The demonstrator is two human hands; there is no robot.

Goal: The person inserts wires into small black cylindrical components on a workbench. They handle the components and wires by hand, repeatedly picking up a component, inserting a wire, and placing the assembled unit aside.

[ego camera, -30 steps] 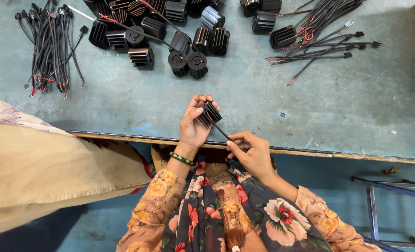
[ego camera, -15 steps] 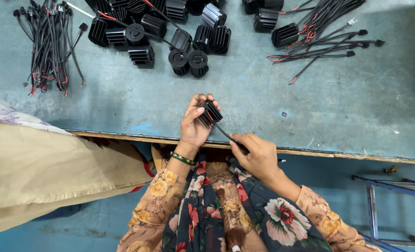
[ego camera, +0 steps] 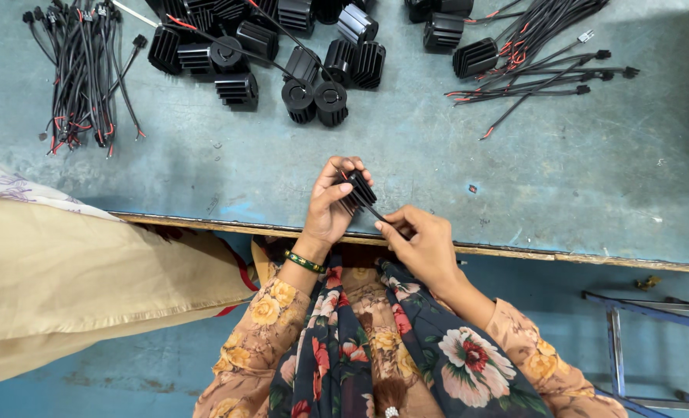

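Centrally, at the table (ego camera: 515,193) edge: black finned heat sink (ego camera: 357,191), ribbed and blocky, clasped in left hand (ego camera: 329,205); right hand (ego camera: 422,244) fingers pinched on its thin black wire (ego camera: 377,214). Likely mid-threading, calling for a steady pull. More heat sinks (ego camera: 282,46) and cable bundles (ego camera: 85,70) upper frame

Soft, even light is falling across the blue-green table (ego camera: 515,170), and nothing is glaring on its matte top. The hands are casting only a faint shadow near the table's edge. The picture is staying sharp in the middle, while the wide lens is bending the edges slightly and the lower floor is looking dimmer.
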